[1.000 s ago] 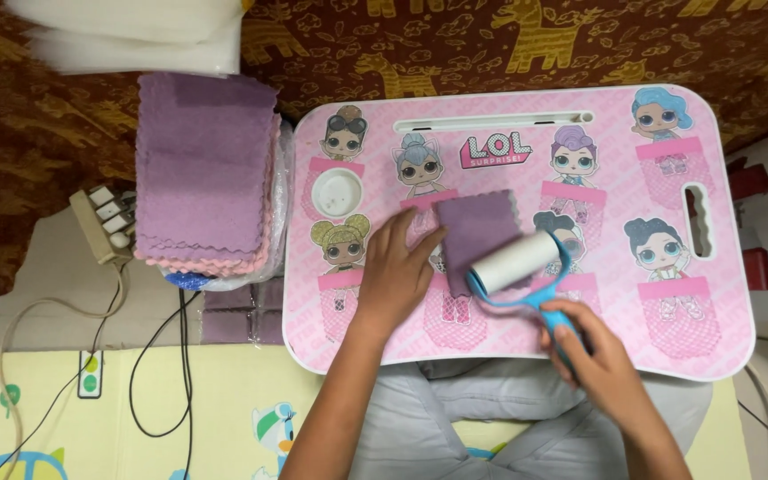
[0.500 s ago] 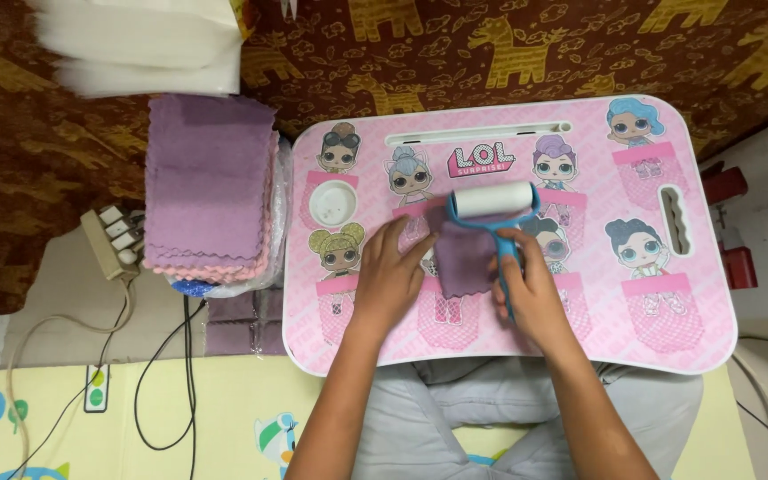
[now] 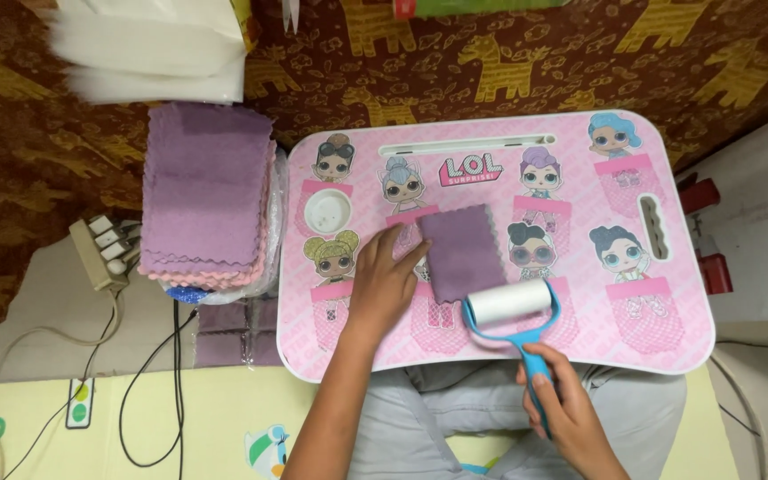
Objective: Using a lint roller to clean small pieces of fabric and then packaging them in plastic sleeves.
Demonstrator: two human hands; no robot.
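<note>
I count one pink lap table [image 3: 668, 347] in front of me, printed with eight cartoon dolls. One purple cloth [image 3: 460, 252] lies flat on it. One lint roller [image 3: 512, 308] with a blue handle sits in my right hand [image 3: 569, 411]; my left hand [image 3: 384, 284] makes two hands. One stack of purple and pink cloths [image 3: 207, 191] stands beside the table, too many layers to count. One power strip [image 3: 104, 248] lies on the floor.

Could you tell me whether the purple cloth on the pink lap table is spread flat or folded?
Spread flat: the purple cloth lies as one sheet, zigzag edges showing, pinned by the left hand.
</note>
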